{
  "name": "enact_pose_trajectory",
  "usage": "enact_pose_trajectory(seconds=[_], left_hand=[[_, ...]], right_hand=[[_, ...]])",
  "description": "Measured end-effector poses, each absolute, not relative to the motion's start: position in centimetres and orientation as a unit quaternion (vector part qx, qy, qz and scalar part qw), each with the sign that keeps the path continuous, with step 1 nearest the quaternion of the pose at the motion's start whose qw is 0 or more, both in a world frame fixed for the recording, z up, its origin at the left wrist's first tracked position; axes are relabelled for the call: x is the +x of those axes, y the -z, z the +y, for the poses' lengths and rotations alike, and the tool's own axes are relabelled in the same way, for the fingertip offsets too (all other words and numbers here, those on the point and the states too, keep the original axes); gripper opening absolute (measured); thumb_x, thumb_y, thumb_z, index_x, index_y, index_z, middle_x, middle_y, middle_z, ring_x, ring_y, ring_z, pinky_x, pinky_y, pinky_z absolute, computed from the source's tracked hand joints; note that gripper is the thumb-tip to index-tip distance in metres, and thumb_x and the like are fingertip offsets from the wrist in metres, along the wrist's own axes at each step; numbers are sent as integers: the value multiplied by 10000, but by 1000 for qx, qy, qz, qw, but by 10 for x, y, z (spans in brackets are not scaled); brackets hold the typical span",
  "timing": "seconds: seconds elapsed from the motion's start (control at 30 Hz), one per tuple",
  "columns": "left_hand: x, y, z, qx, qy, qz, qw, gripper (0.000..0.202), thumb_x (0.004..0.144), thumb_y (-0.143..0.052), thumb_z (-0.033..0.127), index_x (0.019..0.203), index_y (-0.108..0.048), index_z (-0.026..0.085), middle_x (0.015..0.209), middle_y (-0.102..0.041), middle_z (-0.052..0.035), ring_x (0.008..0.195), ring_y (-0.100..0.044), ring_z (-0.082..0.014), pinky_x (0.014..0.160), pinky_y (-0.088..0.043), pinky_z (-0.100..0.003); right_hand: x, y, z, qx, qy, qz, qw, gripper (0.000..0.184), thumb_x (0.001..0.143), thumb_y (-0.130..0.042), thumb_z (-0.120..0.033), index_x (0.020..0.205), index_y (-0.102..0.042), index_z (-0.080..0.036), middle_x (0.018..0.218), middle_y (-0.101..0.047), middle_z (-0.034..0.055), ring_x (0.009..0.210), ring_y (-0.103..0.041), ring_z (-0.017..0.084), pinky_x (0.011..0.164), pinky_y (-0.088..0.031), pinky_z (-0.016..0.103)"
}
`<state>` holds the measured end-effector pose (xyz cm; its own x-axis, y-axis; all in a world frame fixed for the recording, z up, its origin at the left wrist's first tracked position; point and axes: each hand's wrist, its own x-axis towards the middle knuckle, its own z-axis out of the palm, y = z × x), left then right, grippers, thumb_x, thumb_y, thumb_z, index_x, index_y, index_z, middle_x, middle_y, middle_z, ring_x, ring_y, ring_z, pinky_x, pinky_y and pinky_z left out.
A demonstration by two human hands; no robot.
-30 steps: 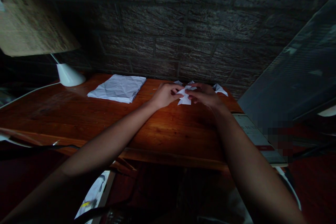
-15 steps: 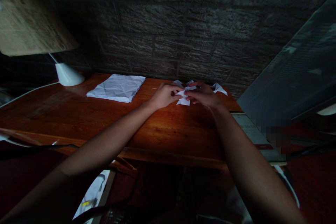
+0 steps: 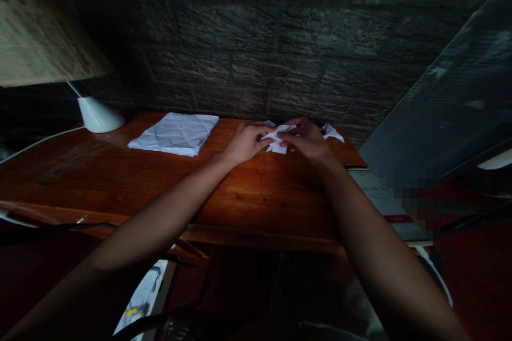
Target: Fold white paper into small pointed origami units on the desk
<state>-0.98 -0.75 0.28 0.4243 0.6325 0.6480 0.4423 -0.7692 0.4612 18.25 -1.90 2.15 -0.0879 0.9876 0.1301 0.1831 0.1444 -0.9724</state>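
Between my hands is a small white piece of folded paper (image 3: 277, 145), with angular flaps, held near the back of the wooden desk. My left hand (image 3: 248, 141) pinches its left side between thumb and fingers. On the right side, my right hand (image 3: 307, 141) grips it with thumb and fingers closed, partly hiding it. Another folded paper piece (image 3: 333, 133) lies just right of my right hand. Behind my left fingertips, a further white paper point (image 3: 269, 123) shows; the rest of it is hidden.
A stack of creased white paper sheets (image 3: 175, 134) lies left of my hands. A lamp with a white base (image 3: 100, 115) stands at the desk's left. The dark block wall (image 3: 240, 26) rises behind the desk (image 3: 256, 197). A flat box (image 3: 384, 202) sits at the right edge.
The fingers have shifted on the folded paper, which is raised and turned slightly, showing more of its face. The whole view has moved a little.
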Motion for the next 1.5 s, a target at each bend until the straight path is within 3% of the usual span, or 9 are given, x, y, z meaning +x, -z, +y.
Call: enact_pose_trajectory(seconds=[0.17,0.37,0.73,1.2,1.5], left_hand=[[-10,-1,-5,837,-424,336,86,176,823,-705,192,989,-764,190,956,-766,-70,767,-667,-161,734,-511,-292],[-10,1,-4,833,-428,336,101,188,811,-723,207,993,-763,184,882,-759,-56,741,-655,-152,698,-505,-277],[-9,4,-4,822,-440,323,161,236,797,-745,243,1022,-767,177,960,-777,-87,791,-707,-176,729,-555,-294],[-10,4,-5,855,-421,280,119,204,826,-725,247,1024,-768,225,1037,-766,-69,920,-718,-185,829,-543,-303],[-11,8,-2,880,-393,257,68,171,840,-708,266,999,-768,245,1064,-757,-71,968,-712,-193,880,-544,-331]], right_hand=[[180,-22,-21,-488,-429,-595,472,547,648,-833,-322,1071,-513,-191,785,-683,23,646,-690,149,481,-448,200],[182,-23,-20,-483,-418,-620,455,263,734,-761,-344,883,-659,-153,812,-717,56,657,-690,135,477,-418,189],[187,-29,-20,-507,-514,-529,445,62,813,-722,-239,833,-719,-180,807,-740,47,658,-669,97,528,-459,167],[195,-24,-15,-490,-579,-488,433,27,805,-705,-176,793,-729,-180,811,-747,40,655,-662,81,589,-520,161],[196,-26,-18,-510,-515,-541,428,91,692,-786,-245,717,-731,-177,742,-735,45,668,-681,127,567,-517,210]])
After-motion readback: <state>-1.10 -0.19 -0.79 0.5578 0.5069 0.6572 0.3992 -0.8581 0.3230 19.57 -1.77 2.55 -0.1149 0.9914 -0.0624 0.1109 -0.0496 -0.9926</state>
